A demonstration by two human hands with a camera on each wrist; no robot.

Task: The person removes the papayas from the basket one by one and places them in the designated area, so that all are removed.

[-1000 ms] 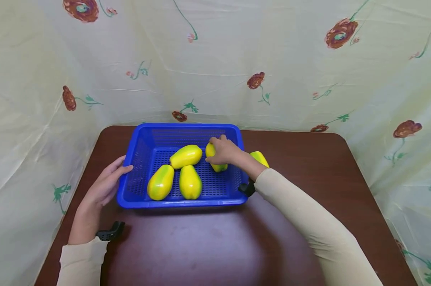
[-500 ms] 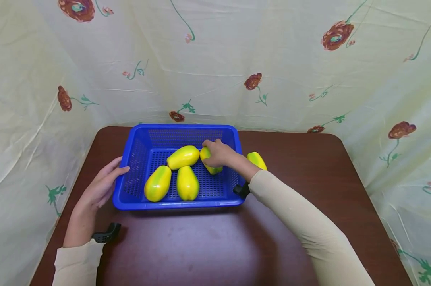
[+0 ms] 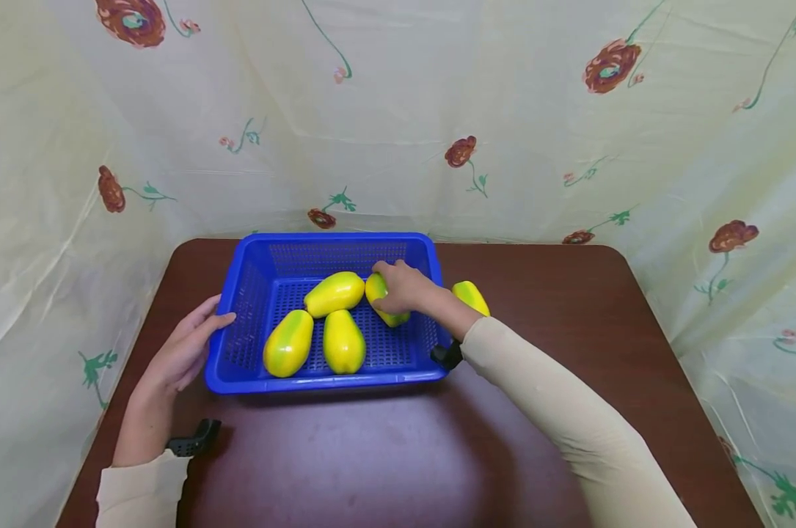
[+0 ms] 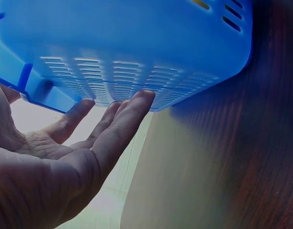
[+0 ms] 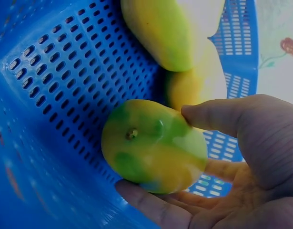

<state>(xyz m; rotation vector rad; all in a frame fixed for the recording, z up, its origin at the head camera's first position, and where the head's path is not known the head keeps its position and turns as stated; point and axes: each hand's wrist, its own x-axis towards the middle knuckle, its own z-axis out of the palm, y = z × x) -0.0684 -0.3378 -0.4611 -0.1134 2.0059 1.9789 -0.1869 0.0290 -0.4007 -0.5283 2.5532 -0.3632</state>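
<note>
fingers of the right hand grasp a glossy, oval yellow-green fruit inside the rectangular blue perforated plastic basket; whether its underside touches the floor is hard to tell. the left hand touches the basket's side with nearly straight fingers, so a sideways bump could shift it, and smooth skin could slip.

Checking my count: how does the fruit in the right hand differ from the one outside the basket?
The held fruit is inside the blue basket; the outside fruit lies on the table, right of it. The right hand grips the held fruit; no hand holds the outside fruit. Both look yellow with some green.
</note>
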